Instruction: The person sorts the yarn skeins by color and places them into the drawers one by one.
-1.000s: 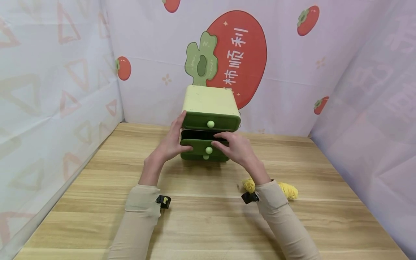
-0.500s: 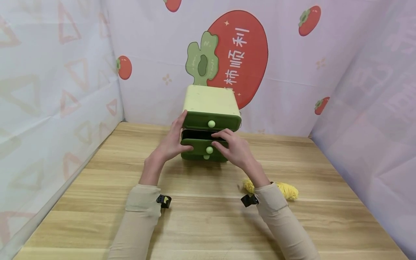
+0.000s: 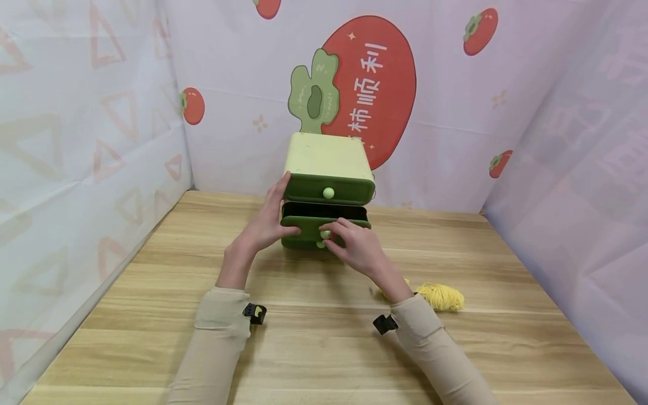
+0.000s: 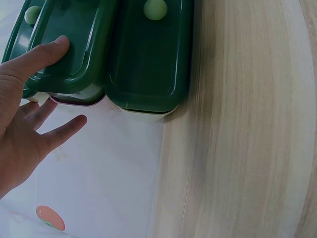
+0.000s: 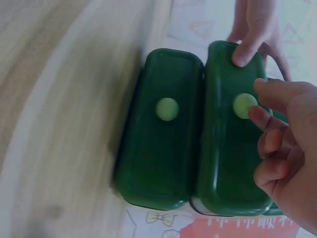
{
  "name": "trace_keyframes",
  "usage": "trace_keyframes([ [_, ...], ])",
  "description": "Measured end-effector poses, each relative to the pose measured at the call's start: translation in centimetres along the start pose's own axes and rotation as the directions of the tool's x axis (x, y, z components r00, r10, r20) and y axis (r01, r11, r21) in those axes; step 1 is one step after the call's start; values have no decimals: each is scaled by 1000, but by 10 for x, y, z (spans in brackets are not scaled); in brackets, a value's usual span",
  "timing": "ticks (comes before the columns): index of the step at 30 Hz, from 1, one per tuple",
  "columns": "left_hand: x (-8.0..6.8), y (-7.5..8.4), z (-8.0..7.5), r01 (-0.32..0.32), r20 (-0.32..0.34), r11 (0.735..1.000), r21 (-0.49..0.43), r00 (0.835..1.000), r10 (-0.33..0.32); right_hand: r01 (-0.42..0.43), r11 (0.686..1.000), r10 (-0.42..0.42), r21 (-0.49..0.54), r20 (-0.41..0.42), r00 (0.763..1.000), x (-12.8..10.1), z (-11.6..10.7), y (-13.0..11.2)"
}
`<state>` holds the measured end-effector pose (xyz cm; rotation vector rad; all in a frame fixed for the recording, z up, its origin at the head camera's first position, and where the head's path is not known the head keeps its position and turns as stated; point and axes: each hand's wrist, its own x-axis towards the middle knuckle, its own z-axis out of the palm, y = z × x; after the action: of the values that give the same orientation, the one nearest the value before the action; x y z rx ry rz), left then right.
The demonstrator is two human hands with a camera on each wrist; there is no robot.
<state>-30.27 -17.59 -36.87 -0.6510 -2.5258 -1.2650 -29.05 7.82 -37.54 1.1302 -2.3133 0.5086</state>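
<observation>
A small cabinet point(image 3: 329, 154) with a cream top and dark green drawers stands toward the back of the table. Its middle drawer point(image 3: 304, 228) is pulled partway out, showing a dark interior. My left hand point(image 3: 260, 228) rests at the cabinet's left side, thumb on that drawer's front and a finger reaching the top drawer's point(image 3: 304, 188) corner. At the middle drawer's pale green knob point(image 5: 245, 105) is my right hand point(image 3: 359, 247), with thumb and index finger apart and the other fingers bent. The right wrist view shows the index tip overlapping the knob; contact is unclear.
A bundle of yellow cord point(image 3: 440, 296) lies on the wooden table point(image 3: 314, 349), partly hidden behind my right wrist. The bottom drawer point(image 5: 158, 148) sits further back than the middle one. Printed fabric point(image 3: 233, 112) encloses the back and both sides.
My right hand has moved down from the middle drawer's upper edge to its knob, uncovering the drawer opening's right end. My left hand and the cabinet look unchanged.
</observation>
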Motion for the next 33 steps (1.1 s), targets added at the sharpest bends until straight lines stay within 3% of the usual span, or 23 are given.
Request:
trace_keyframes([
  [4, 1, 0, 0, -4, -3, 1000, -4, 1000, 4, -36, 999, 36, -15, 17, 999, 1, 3, 1],
  [18, 0, 2, 1, 6, -4, 1000, 18, 1000, -6, -13, 999, 11, -53, -21, 1000, 7, 9, 12],
  [33, 0, -1, 4, -31, -67, 997, 68, 997, 35, -22, 998, 18, -66, -51, 999, 15, 14, 21],
])
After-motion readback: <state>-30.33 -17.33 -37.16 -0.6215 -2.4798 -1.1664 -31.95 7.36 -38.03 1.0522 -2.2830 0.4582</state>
